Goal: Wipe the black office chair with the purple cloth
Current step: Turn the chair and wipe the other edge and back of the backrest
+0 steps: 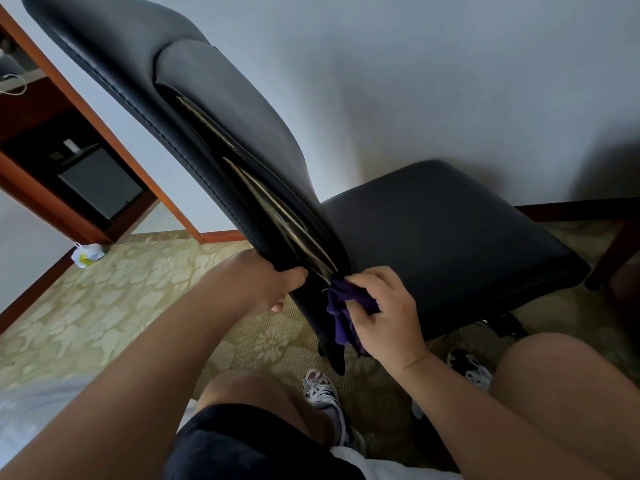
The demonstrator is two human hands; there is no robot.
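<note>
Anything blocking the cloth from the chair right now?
Nothing visible. The right hand holds the cloth against the chair at the backrest base; the left hand grips the backrest edge beside it.

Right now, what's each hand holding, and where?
Right hand grips the purple cloth by its bunched top; left hand grips the chair back at its lower edge.

Pale wall (pixel 450 64), patterned beige carpet (pixel 104 306), orange wooden cabinet frame (pixel 104 133), dark mini-fridge (pixel 100 185)

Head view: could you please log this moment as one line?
left hand: grips backrest edge | right hand: holds cloth at backrest base
</note>
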